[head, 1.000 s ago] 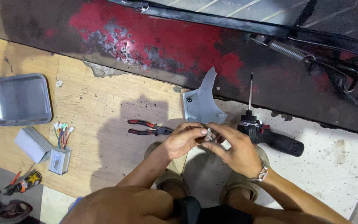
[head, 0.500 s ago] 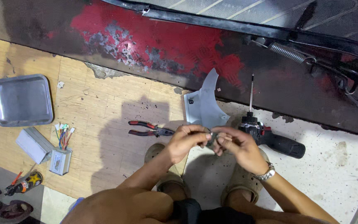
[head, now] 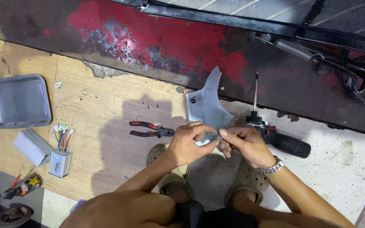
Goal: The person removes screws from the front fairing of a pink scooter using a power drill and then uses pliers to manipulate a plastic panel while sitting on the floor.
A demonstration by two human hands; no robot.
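Head view, left hand [head: 187, 143] and right hand [head: 245, 143] unchanged, still pinching small part [head: 219, 137]

Small metal part pinched between left hand [head: 189, 143] and right hand [head: 243, 143]: too small to identify, mostly covered by fingertips. Near edge of grey plastic panel [head: 206, 106] hidden behind both hands. Pliers [head: 151, 129]: jaw end tucked under the left hand. Cordless screwdriver [head: 281, 141]: body partly behind the right hand. Person's torso cut off by the near edge. Dark wheel-like object [head: 3, 213] at near left cut by the frame, unclear. Spring [head: 293, 49] and dark frame [head: 351, 71] at far right lost in shadow.
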